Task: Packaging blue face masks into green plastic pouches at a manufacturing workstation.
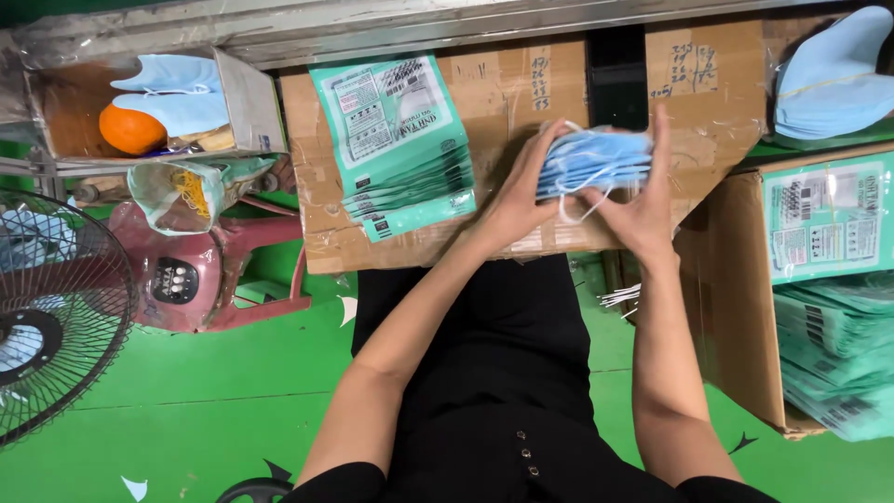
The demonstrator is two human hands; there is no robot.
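Note:
Both hands hold a stack of light blue face masks point(592, 160) with white ear loops above a cardboard work surface point(503, 98). My left hand point(517, 200) grips the stack's left side. My right hand point(641, 200) clasps its right side, fingers pointing up along the edge. A fanned pile of teal and white printed pouches point(396, 140) lies on the cardboard just left of my left hand.
A cardboard box point(736, 307) of teal pouches point(833, 307) stands at the right, with more blue masks point(833, 74) behind it. At the left are a box holding masks and an orange point(130, 129), a red stool point(200, 275) and a floor fan point(51, 307) on green floor.

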